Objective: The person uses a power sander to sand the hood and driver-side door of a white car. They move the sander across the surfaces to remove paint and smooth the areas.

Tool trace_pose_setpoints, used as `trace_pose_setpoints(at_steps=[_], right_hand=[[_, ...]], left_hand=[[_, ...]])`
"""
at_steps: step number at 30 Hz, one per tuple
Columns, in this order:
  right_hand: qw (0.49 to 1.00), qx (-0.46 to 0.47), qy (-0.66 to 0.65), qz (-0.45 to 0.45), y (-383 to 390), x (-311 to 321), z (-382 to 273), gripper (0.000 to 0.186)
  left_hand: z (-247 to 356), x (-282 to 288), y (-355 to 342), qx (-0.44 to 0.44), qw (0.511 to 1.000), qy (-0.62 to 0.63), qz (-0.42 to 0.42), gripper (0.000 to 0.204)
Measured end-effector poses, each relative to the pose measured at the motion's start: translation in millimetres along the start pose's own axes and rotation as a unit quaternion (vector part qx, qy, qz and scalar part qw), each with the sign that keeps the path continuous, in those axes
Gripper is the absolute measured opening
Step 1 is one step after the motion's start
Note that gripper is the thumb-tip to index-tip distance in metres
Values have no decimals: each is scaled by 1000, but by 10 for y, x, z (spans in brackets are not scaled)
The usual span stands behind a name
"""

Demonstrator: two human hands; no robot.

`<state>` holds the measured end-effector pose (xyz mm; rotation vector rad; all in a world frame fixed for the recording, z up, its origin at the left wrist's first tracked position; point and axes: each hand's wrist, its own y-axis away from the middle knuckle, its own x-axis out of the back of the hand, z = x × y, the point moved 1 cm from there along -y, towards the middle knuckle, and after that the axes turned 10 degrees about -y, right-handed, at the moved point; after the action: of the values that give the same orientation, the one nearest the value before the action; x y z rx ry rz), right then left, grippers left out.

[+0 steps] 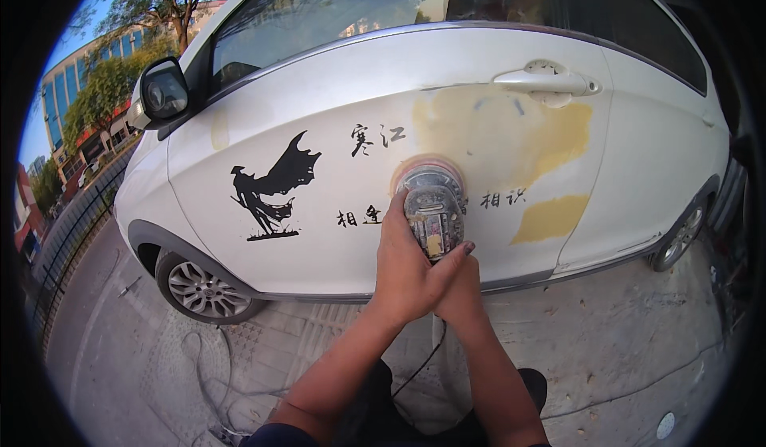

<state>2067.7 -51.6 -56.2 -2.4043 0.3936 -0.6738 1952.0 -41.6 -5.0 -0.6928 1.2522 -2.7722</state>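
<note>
A dusty round orbital sander [433,208] is pressed against the white car door [319,120], its disc on the lower left edge of a tan filler patch [562,140]. My left hand [407,267] wraps the sander's body from the left. Close against it, my right hand [459,279] grips the tool from the right and below, thumb over the lower end. A smaller tan patch [549,218] lies lower on the door. Left of the sander is a black cloaked-figure decal [275,184], with dark lettering nearby, partly hidden by the tool.
A door handle [546,82] sticks out above the filler. The side mirror [163,88] juts out at the left, above the front wheel [206,289]. A power cord [423,363] hangs below my hands, and loose cable [203,375] lies on the pavement.
</note>
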Motion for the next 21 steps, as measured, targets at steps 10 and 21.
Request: trace_pose_setpoints(at_steps=[10, 21], right_hand=[[993, 95, 50, 39, -581, 176, -295, 25], [999, 22, 47, 4, -505, 182, -279, 36]], left_hand=[[118, 145, -561, -35, 998, 29, 30, 109], [113, 114, -479, -56, 997, 7, 50, 110]])
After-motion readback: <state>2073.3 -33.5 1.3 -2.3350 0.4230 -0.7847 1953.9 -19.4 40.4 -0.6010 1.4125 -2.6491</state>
